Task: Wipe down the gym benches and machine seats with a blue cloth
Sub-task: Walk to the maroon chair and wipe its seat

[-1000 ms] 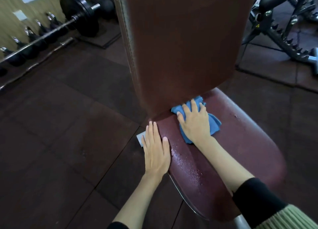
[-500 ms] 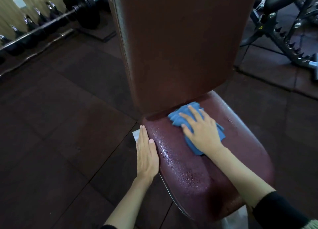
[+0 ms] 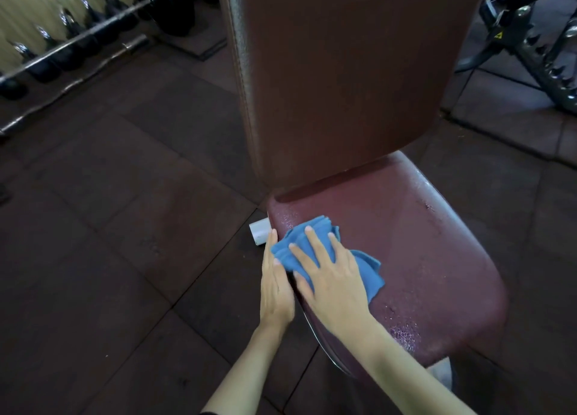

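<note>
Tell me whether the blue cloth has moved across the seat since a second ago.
Yes. The blue cloth has slid from under the backrest to the seat's left edge.

Both hands flat (left, right), fingers spread.

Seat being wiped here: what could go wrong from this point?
1. Droplets remain near the seat front edge; the cloth, now at the left edge under the right hand, may miss them.
2. The left hand rests on that edge and could block the stroke.
</note>
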Available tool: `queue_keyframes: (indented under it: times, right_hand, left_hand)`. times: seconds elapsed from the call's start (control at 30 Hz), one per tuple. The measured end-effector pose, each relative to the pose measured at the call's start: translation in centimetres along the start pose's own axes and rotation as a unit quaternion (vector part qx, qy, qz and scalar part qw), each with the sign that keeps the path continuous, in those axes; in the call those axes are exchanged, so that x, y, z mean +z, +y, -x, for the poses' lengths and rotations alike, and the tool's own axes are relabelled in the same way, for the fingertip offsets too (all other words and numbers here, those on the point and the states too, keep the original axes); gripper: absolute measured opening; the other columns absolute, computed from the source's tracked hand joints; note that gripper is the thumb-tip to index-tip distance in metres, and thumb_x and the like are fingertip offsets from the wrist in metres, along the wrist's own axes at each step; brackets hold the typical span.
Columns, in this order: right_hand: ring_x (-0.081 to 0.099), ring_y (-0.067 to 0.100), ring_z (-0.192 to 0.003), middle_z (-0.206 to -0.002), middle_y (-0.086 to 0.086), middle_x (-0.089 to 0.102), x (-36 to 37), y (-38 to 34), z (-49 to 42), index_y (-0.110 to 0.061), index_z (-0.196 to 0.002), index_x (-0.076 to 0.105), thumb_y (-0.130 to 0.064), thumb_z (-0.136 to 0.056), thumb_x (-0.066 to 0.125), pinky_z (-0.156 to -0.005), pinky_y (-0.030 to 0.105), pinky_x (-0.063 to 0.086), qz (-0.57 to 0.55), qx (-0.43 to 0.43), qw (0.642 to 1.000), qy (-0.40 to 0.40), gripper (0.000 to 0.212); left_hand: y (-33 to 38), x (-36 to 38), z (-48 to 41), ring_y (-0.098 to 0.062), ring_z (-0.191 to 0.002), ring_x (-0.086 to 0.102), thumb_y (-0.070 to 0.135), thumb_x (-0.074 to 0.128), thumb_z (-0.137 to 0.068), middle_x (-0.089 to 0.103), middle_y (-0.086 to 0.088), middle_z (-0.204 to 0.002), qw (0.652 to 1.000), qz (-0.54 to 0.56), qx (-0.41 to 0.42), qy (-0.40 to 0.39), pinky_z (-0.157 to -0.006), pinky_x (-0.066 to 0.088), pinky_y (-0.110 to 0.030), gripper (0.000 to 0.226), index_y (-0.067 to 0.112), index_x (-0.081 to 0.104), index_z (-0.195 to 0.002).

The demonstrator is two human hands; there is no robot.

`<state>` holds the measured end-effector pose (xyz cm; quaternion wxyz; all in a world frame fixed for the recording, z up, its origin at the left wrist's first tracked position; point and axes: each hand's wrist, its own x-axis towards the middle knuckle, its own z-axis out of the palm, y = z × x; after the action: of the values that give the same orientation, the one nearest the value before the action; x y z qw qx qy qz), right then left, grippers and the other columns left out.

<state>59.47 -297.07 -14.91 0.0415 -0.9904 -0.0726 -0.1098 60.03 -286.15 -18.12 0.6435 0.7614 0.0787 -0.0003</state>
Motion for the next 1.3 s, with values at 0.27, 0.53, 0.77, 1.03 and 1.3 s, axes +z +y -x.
queue_keyframes:
  times: [0.27,0.53,0.77,1.03,1.3]
  right_hand:
    - [0.050,0.032,-0.124,-0.146,-0.001,0.043,0.0,5.4,0.4,-0.032,-0.131,0.052,-0.043,-0.091,0.039,-0.098,0.045,0.045,-0.043,-0.024,0.998,-0.042,0.044]
    - [0.050,0.044,-0.116,-0.141,0.012,0.048,-0.7,13.7,-2.3,-0.021,-0.130,0.056,-0.042,-0.092,0.035,-0.098,0.050,0.043,-0.006,0.140,0.990,0.017,0.047]
    - [0.054,0.045,-0.107,-0.138,0.013,0.051,-0.6,9.3,-1.0,-0.019,-0.127,0.058,-0.038,-0.090,0.039,-0.095,0.047,0.045,0.000,0.169,0.984,0.050,0.046]
    - [0.052,0.037,-0.115,-0.143,0.007,0.046,-1.2,14.3,-1.7,-0.025,-0.132,0.053,-0.042,-0.091,0.037,-0.103,0.046,0.040,-0.013,0.015,0.999,-0.038,0.047]
    - [0.049,0.046,-0.107,-0.145,0.012,0.042,-1.4,18.7,-5.7,-0.020,-0.135,0.049,-0.033,-0.094,0.045,-0.088,0.051,0.043,-0.028,0.275,0.961,0.011,0.043]
  left_hand:
    - [0.0,0.5,2.2,0.005,-0.143,0.005,0.038,0.017,-0.097,0.006,0.019,-0.155,0.992,-0.116,0.036,-0.027,-0.120,0.007,-0.029,0.056,0.021,0.010,-0.150]
    - [1.6,1.0,1.9,0.006,-0.142,-0.008,0.040,0.011,-0.093,-0.020,0.030,-0.147,0.960,-0.266,0.081,-0.035,-0.117,-0.007,-0.025,0.063,0.016,0.003,-0.150]
    - [2.7,2.5,1.1,-0.011,-0.145,-0.002,0.037,0.009,-0.094,0.006,-0.004,-0.159,0.895,-0.427,0.117,-0.058,-0.116,-0.005,-0.035,0.064,0.009,0.012,-0.151]
    - [4.6,5.9,-0.4,-0.023,-0.134,0.042,0.027,0.029,-0.090,0.045,-0.010,-0.144,0.827,-0.532,0.169,-0.066,-0.109,0.029,-0.046,0.056,0.005,0.047,-0.138]
    - [4.9,6.8,-1.6,-0.023,-0.133,0.043,0.029,0.028,-0.091,0.046,-0.008,-0.144,0.813,-0.549,0.177,-0.082,-0.108,0.031,-0.047,0.055,0.007,0.048,-0.137]
